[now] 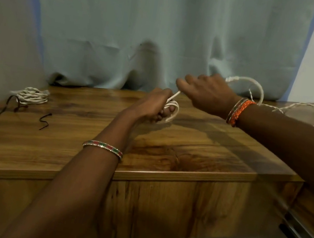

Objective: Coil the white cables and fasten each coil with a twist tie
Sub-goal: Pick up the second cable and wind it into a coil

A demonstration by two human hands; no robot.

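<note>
The left hand (154, 103) is held over the middle of the wooden table (185, 166), its fingers curled round a small coil (171, 111) of white cable that has a few turns in it. From the top of that coil a short straight run of the cable (261, 93) rises up and to the right into the right hand (207, 92), which sits just beside and slightly above the left. The right hand's thumb and forefinger appear to pinch the cable; motion blur prevents certainty about the other fingers. Beyond the right hand the cable arches over the wrist and trails away to the right along the far edge of the table, so the loose length lies on the right hand's side, with its long axis running left to right. In my judgement the next turn must be fed from the right toward the coil. A finished coil (32, 94) lies well apart at far left, with dark twist ties (44, 121) near it.
</note>
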